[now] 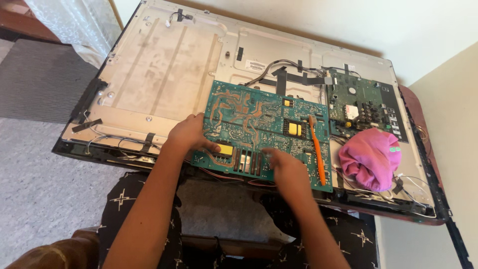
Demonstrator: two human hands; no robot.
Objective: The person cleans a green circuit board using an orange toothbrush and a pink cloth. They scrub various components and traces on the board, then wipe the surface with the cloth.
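My knees, in black fabric with white star marks [124, 199], sit nearest the camera, below the near edge of the opened flat-panel television back [164, 65], which lies flat across a table.

My left hand [188, 133] rests on the left part of the green circuit board [259, 119]. The fingers are spread flat and grasp nothing; the fingertips lie just beside a yellow component [224, 149].

My right hand [285, 167] lies on the near edge of the same board, fingers bent down onto its surface by a row of dark slots. Whether it pinches anything, I cannot tell.

The board sits at the middle of the panel, its near edge close to the panel's near rim. An orange brush [317, 152] lies on the board's right part, running towards me. A smaller green board [356, 104] is mounted further right, with a pink cloth [371, 158] bunched just in front of it.

Bare metal lies open to the left of the board. A wall stands close along the panel's right edge
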